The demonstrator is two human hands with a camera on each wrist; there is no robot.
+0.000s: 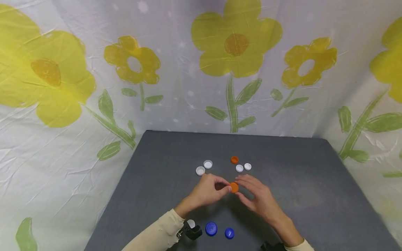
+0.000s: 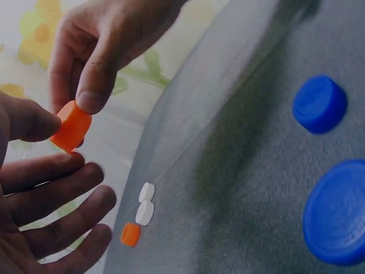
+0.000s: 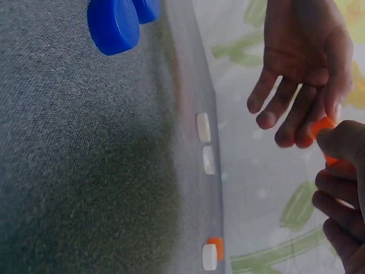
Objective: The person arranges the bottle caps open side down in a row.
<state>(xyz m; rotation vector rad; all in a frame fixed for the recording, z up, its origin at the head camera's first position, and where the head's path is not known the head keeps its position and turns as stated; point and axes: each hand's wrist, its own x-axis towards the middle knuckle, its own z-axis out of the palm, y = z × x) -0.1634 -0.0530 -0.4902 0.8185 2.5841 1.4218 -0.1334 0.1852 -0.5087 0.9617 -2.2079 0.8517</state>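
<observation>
An orange bottle cap (image 1: 233, 187) is held up above the dark table between both hands. My left hand (image 1: 207, 190) pinches its near left side between thumb and index finger; in the left wrist view the other fingers of that hand are spread. From the opposite side my right hand (image 1: 259, 197) grips the same cap, its thumb (image 2: 94, 94) on the edge and its fingers partly hidden behind. In the right wrist view the orange cap (image 3: 324, 128) is mostly covered by the right thumb.
Two white caps (image 1: 200, 170) lie beyond the left hand. Another orange cap (image 1: 234, 160) and two smaller white caps (image 1: 239, 168) lie further back. Near the front are a large blue cap (image 1: 211, 228), a smaller blue cap (image 1: 229, 233) and a white cap (image 1: 191, 223) by the left wrist.
</observation>
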